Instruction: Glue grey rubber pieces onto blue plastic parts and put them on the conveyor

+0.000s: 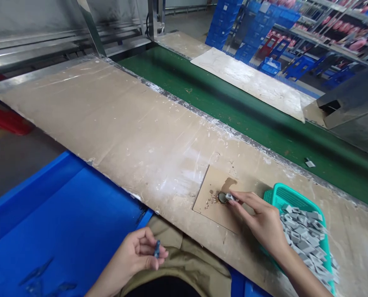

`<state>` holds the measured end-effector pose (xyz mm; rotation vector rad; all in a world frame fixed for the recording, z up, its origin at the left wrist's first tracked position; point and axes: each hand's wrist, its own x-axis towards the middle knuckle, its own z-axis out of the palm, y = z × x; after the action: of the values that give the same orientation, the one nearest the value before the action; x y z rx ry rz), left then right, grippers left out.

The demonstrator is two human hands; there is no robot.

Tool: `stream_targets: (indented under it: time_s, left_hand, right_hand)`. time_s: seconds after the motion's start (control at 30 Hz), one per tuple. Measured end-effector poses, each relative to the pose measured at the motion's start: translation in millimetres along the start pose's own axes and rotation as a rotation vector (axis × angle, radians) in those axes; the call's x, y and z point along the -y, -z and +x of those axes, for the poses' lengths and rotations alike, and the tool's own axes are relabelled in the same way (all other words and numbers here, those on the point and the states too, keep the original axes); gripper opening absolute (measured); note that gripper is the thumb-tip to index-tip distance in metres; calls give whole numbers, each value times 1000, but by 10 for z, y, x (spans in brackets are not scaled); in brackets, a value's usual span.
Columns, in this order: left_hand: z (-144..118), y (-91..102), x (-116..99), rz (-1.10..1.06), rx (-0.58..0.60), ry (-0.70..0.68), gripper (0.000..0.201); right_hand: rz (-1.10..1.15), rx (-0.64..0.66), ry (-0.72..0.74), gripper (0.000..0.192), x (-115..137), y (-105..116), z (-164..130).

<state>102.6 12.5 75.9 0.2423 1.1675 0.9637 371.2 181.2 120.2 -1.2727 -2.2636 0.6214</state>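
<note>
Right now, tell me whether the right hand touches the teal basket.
Cannot tell: in the head view the right hand overlaps the teal basket, hiding any gap.

I count one teal basket at four o'clock, heaped with too many grey parts to count. One grey part lies alone on the belt at three o'clock. One blue bin sits at eight o'clock.

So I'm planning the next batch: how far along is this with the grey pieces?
Done: a few pieces lie in the blue bin. In hand: the right hand presses one grey piece at a small round cap on the cardboard pad; the left hand holds a blue piece. Left: the green basket is heaped with grey pieces.
</note>
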Motion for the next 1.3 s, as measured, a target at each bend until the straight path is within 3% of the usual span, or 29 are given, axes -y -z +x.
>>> stream_targets:
  time_s: [0.1, 0.3, 0.47, 0.67, 0.93, 1.1, 1.2, 1.3]
  left_hand:
    - [91, -309, -68, -91, -55, -49, 46]
    - [332, -1006, -134, -168, 27, -272, 39]
    - [390, -1212, -121, -207, 102, -363, 37]
    - [323, -1263, -148, -150, 124, -380, 34]
    - [365, -1296, -138, -58, 59, -605, 20]
    - [392, -1237, -259, 178, 20, -681, 60]
    - [286, -995, -344, 327, -133, -690, 59]
    - [141, -438, -330, 423, -536, -709, 45]
  right_hand:
    - [126, -46, -161, 23, 158, 97, -27]
    - [401, 27, -403, 24, 543, 225, -129]
    - [472, 48, -424, 21, 674, 224, -179]
    - [472, 53, -391, 18, 698, 194, -172]
    - [501, 95, -477, 21, 649, 137, -129]
    - [678, 140, -643, 30, 464, 66, 21]
    - [754, 119, -680, 33, 388, 96, 85]
    - [789, 99, -668, 33, 329, 174, 126]
